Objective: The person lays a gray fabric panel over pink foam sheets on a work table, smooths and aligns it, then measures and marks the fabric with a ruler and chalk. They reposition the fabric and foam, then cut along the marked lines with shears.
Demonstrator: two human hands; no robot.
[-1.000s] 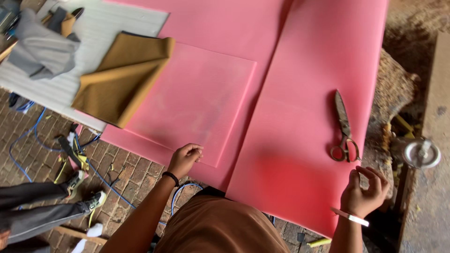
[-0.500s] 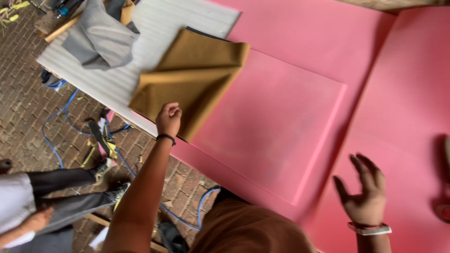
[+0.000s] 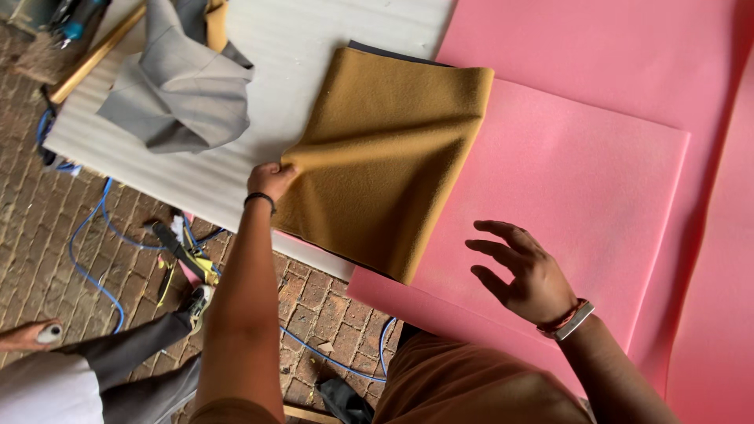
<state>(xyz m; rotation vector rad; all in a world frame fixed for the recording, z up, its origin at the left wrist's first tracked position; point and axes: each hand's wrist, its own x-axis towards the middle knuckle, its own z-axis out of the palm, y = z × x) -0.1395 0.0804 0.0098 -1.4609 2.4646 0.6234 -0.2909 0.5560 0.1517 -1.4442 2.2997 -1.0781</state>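
Two bare hands work over layered sheets; the left hand (image 3: 271, 180) is closed, pinching the near-left corner of a mustard cloth (image 3: 385, 153), which lies folded across the seam between a white sheet (image 3: 259, 94) on the left and a pink foam square (image 3: 565, 196) on the right; the right hand (image 3: 528, 273) hovers open, fingers spread, above the near edge of that square, gripping nothing; under the square lies a larger pink sheet (image 3: 628, 55); a grey cloth (image 3: 181, 98) sits crumpled on the far left of the white sheet; a blue cable (image 3: 86, 275) snakes over the brick floor (image 3: 47, 235) at near left; another person's trouser leg (image 3: 133, 353) shows there.
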